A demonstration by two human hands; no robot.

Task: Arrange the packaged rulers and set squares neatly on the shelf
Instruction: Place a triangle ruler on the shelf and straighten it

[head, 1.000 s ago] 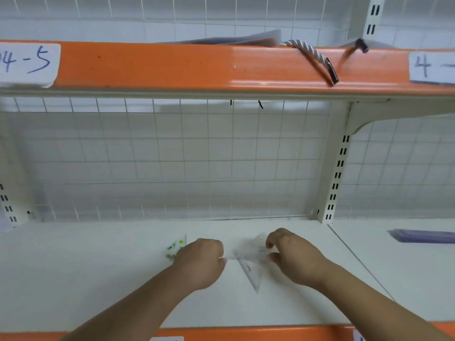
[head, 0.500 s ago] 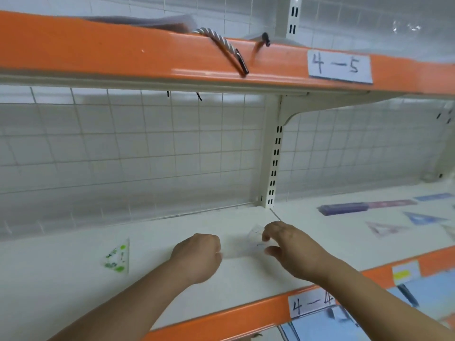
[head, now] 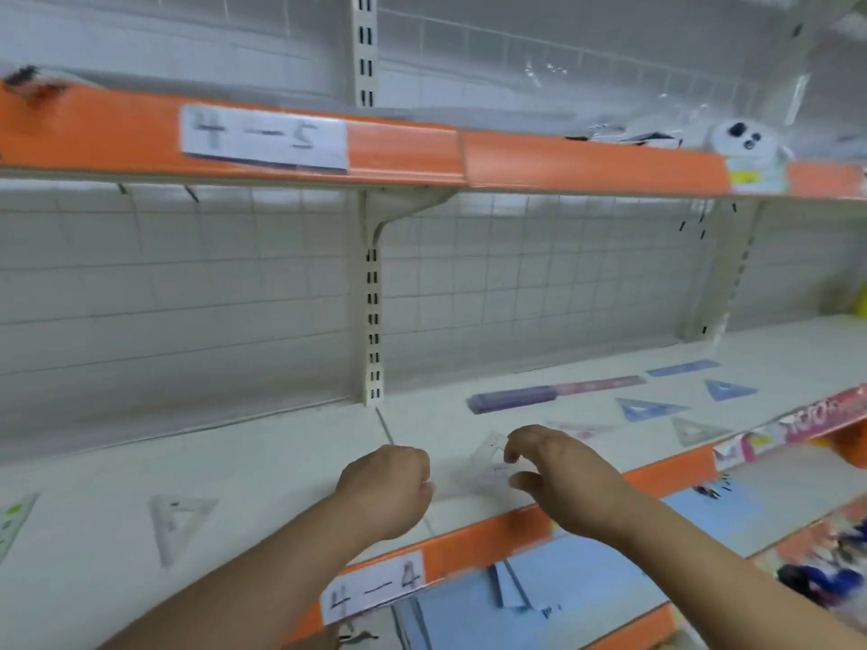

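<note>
A white paper label [head: 265,138] stuck on the orange front strip of the upper shelf [head: 586,164] reads "4 – 5" in dark handwriting. A second handwritten label [head: 375,588], on the orange front strip of the lower shelf [head: 492,537], reads "4 – 4". Farther right on that lower strip, a pink and white banner [head: 816,417] carries large figures that look like "100", too blurred to be sure. A small yellow tag [head: 746,178] on the upper strip cannot be read.
</note>
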